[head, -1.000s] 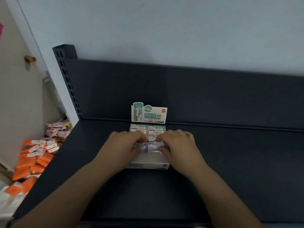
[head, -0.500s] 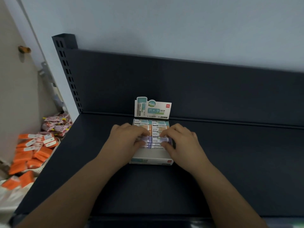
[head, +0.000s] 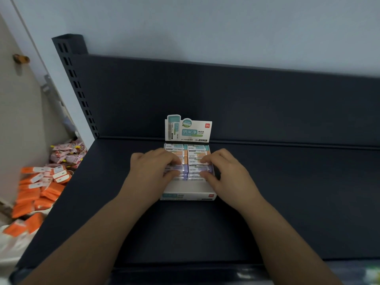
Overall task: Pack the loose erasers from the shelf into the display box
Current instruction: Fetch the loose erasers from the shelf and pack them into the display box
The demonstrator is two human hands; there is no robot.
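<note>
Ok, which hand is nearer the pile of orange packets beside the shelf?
Left. The left hand grips erasers on the left side of the display box, toward the orange packets; the right hand grips erasers on its right side, farther away.

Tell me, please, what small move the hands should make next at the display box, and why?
Probably press the purple erasers down and back against the orange erasers, then let go. The left hand and the right hand both pinch them between fingers and thumbs inside the display box. Whether they sit flush is hard to tell.
</note>
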